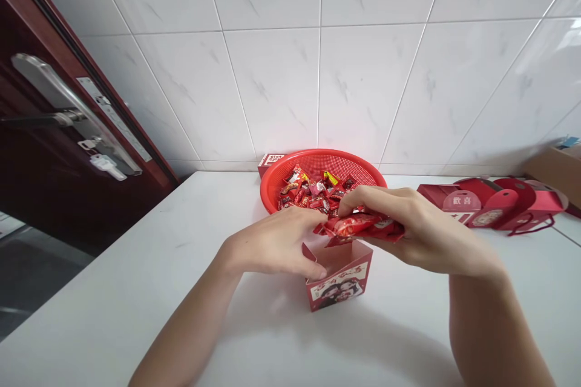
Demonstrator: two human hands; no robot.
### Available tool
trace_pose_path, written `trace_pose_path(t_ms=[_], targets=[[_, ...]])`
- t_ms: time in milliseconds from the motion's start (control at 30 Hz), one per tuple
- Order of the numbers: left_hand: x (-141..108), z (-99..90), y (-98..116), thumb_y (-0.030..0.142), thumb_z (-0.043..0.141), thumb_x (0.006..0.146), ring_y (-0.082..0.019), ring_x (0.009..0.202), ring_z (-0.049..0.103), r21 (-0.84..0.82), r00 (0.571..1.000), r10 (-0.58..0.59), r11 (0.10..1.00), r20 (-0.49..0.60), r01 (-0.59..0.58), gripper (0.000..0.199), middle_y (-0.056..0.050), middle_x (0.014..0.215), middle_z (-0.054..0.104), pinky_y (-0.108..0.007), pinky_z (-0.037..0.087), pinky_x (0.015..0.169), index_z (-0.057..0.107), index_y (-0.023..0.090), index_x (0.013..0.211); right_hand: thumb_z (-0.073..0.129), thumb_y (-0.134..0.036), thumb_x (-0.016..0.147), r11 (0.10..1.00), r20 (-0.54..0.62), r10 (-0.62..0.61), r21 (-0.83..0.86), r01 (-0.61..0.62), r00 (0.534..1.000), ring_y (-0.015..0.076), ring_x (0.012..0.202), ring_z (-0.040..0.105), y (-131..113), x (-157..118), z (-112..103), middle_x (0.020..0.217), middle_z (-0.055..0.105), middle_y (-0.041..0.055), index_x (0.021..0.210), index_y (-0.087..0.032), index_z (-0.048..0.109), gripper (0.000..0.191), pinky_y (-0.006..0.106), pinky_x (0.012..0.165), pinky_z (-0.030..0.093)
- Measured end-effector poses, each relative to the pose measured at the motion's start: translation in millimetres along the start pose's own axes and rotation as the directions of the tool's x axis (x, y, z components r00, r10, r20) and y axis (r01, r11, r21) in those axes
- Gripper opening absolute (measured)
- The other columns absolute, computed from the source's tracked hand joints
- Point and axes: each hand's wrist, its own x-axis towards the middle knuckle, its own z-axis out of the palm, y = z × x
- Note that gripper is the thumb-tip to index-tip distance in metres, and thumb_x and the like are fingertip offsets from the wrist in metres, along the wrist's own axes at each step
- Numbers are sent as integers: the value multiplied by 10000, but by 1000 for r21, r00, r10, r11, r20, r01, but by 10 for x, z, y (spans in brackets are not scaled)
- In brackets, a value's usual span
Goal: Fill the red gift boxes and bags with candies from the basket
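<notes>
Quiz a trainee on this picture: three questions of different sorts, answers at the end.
1. True or false: the basket stands nearer the camera than the box.
2. What does the right hand hold above the box?
3. Which of these does the left hand touch with its thumb?
A: the door
B: the box
C: the wall

Key:
1. False; it stands behind the box.
2. Red packets.
3. B.
</notes>
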Motion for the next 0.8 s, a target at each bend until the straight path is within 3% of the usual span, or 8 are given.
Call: trace_pose_path(t_ms=[233, 333, 467, 600, 800], targets=[[-4, -33, 29, 300, 771, 672, -219, 834, 598, -28, 997, 59, 998, 54, -58, 312, 13, 878, 630, -263, 383, 628, 631, 236, 943, 540, 19, 798, 1000, 199, -6, 21, 2, 980, 150, 736, 668, 11, 14, -7, 926, 739, -24, 1021, -251, 594, 355, 227, 610, 457], [-32, -47, 98, 314, 756, 686, -209, 796, 610, 23, 996, 60, 998, 73, -62, 296, 15, 872, 645, -273, 385, 624, 619, 227, 934, 496, 55, 716, 988, 296, 76, -150, -33, 952, 141, 669, 609, -4, 43, 57, 833, 699, -24, 1000, -235, 566, 413, 234, 564, 369], [-125, -10, 200, 321, 762, 692, -201, 774, 617, 110, 997, 61, 992, 42, -65, 291, 17, 875, 654, -285, 389, 625, 597, 224, 911, 479, 61, 688, 931, 430, 253, -352, -97, 867, 128, 584, 527, -73, 44, 116, 721, 644, -38, 939, -225, 538, 384, 249, 514, 257], [-262, 110, 275, 337, 717, 790, -196, 761, 615, 195, 995, 100, 976, 15, -101, 226, 7, 897, 649, -294, 397, 636, 577, 222, 926, 490, 52, 732, 894, 425, 331, -426, -137, 843, 138, 589, 539, -160, -77, 106, 724, 640, -18, 937, -217, 553, 344, 261, 521, 257], [-350, 212, 304, 405, 624, 923, -205, 825, 633, 240, 983, 182, 955, 0, -176, 198, -13, 974, 664, -297, 436, 703, 594, 226, 1003, 499, 94, 697, 882, 397, 265, -469, -54, 879, 135, 570, 519, -222, -256, 253, 720, 647, -9, 846, -205, 602, 350, 276, 524, 243]])
